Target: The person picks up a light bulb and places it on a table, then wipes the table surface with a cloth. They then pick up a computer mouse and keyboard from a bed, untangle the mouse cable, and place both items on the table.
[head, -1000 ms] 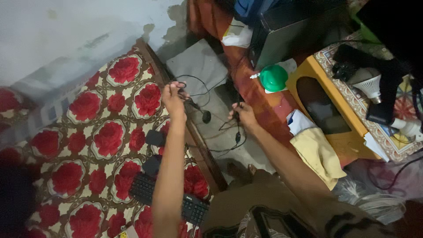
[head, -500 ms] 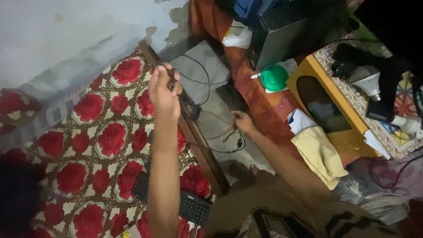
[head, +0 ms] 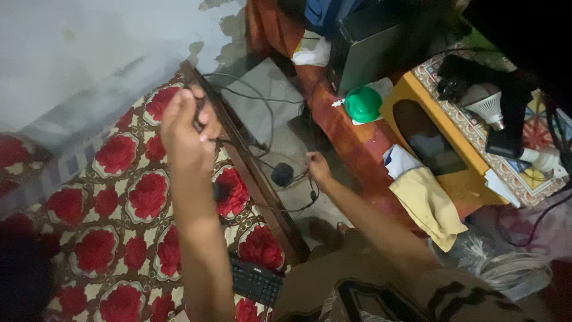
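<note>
A single camera on the person's head looks steeply down, from about arm's length above the scene. It faces a bed spread with a cream cloth of red roses (head: 119, 203) at left, grey concrete floor (head: 268, 107) in the middle, and a yellow wooden worktop (head: 417, 95) at right. Both forearms enter from the bottom edge.

The left hand (head: 186, 128) is motion-blurred, so how its fingers pinch the black cable (head: 250, 98) cannot be made out. The forearm covers part of the black keyboard (head: 257, 284). The upper right corner is dark, and the LED bulb (head: 487, 106) there is half hidden.
</note>
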